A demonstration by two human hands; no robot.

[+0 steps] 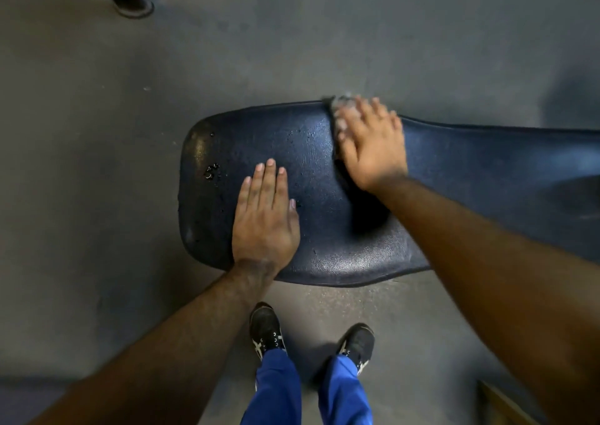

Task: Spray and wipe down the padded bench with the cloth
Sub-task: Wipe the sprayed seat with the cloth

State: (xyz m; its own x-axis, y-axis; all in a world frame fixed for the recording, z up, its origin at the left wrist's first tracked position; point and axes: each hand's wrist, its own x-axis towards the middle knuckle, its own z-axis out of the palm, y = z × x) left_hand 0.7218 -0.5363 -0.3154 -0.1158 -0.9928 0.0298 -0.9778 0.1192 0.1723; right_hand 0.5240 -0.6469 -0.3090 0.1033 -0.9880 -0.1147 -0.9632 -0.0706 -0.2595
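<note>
Navy bench: no writing readable.

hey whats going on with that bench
A person is wiping down a dark blue padded bench. The right hand presses a cloth flat against the pad near its far edge; most of the cloth is hidden under the hand. The left hand rests flat on the near part of the pad. Droplets sit on the left end, not yet wiped. No spray bottle is in view.
</note>
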